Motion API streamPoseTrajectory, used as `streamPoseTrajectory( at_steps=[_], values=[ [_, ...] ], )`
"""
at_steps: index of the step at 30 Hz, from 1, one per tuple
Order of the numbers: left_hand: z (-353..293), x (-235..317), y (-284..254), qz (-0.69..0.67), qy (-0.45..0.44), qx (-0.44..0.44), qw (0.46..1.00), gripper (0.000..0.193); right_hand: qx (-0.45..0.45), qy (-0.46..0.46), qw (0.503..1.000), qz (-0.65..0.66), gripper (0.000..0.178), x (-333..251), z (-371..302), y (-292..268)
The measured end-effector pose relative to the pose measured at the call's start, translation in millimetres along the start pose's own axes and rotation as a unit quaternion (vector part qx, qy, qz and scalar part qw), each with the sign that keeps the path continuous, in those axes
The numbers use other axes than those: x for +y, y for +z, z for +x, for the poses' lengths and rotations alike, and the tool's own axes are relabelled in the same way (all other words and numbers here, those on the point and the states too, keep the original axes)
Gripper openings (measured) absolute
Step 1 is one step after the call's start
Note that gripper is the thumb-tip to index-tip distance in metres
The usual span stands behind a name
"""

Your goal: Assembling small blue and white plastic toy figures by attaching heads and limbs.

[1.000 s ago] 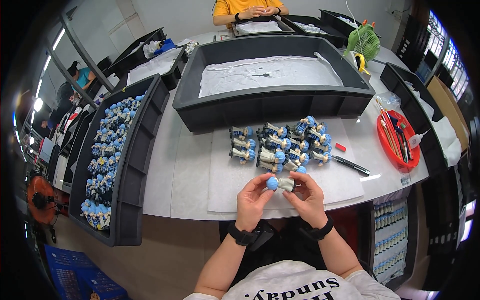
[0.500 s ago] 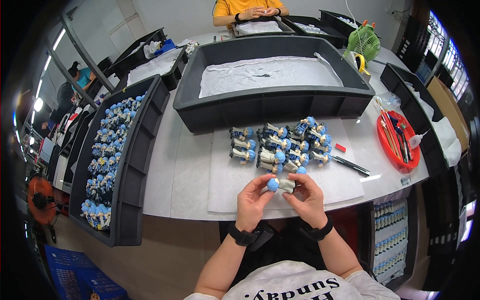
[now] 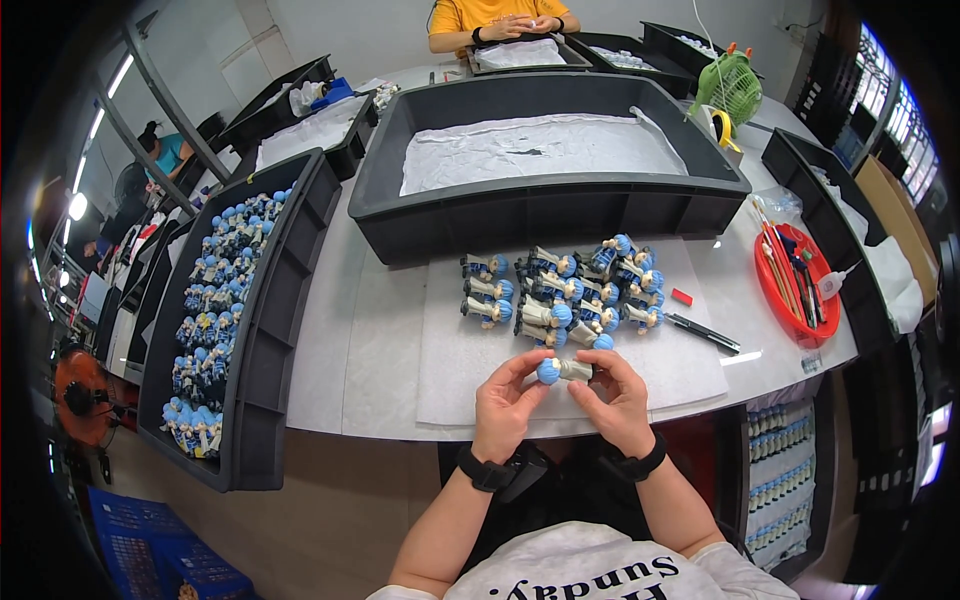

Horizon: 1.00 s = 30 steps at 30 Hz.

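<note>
Between both hands, just above the near edge of a white work mat (image 3: 450, 370), I hold a small figurine (image 3: 564, 370) with blue hair and a pale grey body. It lies sideways, head to the left. My left hand (image 3: 507, 402) pinches the head end. The fingers of my right hand (image 3: 617, 402) close on the lower end and cover part of it. Just beyond my fingertips lies a cluster of similar figurines (image 3: 590, 290), most with dark blue clothing and some pale. A short separate column of figurines (image 3: 487, 290) lies left of it.
A large black tray (image 3: 550, 215) lined with white cloth stands behind the figurines. Left is a black tray (image 3: 265, 350) full of figurines. Right lie a craft knife (image 3: 705, 333), a red block (image 3: 682, 297) and a red basket (image 3: 785, 300) of brushes. Across sits a person in yellow (image 3: 480, 20).
The figurine in my hands has turned slightly about its length and shifted a touch to the right. My hands have hardly moved.
</note>
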State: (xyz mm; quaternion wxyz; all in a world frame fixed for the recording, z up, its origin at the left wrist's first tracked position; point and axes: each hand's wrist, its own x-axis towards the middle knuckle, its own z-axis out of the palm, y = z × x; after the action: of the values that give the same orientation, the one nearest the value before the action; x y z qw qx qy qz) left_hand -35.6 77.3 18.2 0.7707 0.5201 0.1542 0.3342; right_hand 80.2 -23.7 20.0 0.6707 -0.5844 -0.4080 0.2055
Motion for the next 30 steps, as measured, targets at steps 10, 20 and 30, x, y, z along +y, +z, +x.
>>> streamPoseTrajectory(
  at_steps=[10,20,30],
  values=[
    [-0.7,1.7,0.1,0.004,-0.007,-0.001,1.0,0.037,0.015,0.005,1.0,0.018,0.025,0.7,0.4,1.9],
    [-1.2,0.4,0.8,0.01,0.003,0.013,1.0,0.035,0.032,-0.011,0.999,-0.003,0.021,-1.0,-0.9,1.5],
    [-0.7,-5.0,8.5,0.125,0.019,0.045,0.991,0.035,0.161,-0.08,0.97,0.163,0.02,-53.7,-17.5,-115.6]
  ],
)
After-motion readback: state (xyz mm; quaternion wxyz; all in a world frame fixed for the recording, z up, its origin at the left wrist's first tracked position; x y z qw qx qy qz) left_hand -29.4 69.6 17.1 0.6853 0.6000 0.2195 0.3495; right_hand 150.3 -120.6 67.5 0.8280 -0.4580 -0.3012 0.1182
